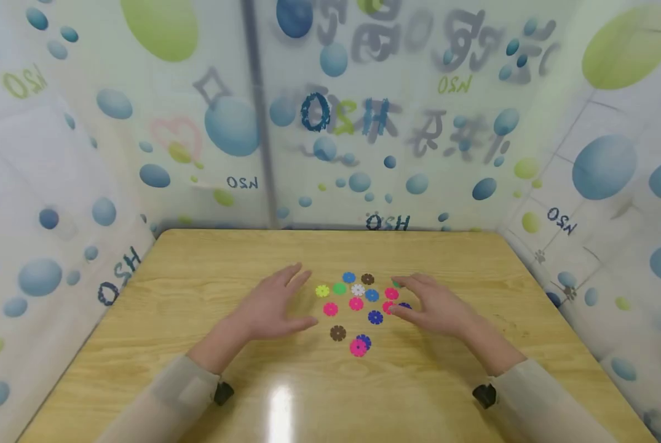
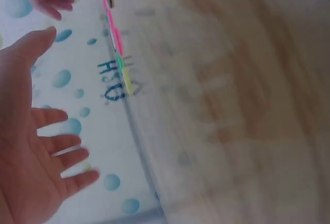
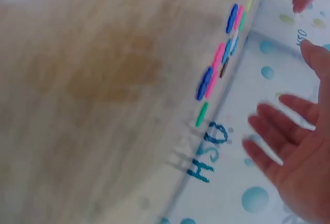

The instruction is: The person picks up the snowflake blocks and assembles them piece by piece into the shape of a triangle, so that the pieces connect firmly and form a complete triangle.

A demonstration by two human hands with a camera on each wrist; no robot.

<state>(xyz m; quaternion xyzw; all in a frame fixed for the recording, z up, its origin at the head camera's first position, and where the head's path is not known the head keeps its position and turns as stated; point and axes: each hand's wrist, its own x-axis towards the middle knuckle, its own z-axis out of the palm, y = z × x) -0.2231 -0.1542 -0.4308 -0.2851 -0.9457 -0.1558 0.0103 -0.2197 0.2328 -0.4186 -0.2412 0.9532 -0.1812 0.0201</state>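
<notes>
Several flat, notched plastic discs lie scattered on the wooden table (image 1: 197, 295) between the two hands. Among them are a yellow disc (image 1: 322, 291), a white disc (image 1: 358, 290), a brown disc (image 1: 338, 333) and a pink disc (image 1: 358, 348) that overlaps a dark blue disc (image 1: 366, 340). Left of the group is my left hand (image 1: 269, 306), fingers spread, holding nothing. On the other side my right hand (image 1: 438, 306) hovers with parted fingers, also holding nothing; in the head view it partly covers a green disc (image 1: 396, 283) and a dark blue disc (image 1: 404, 306).
Printed translucent curtains (image 1: 330, 172) with blue and green dots enclose the table at the back and both sides. A dark vertical strip (image 1: 259, 117) runs down the back one. Light glares off the table's near part. Each wrist wears a dark strap piece (image 1: 223, 393).
</notes>
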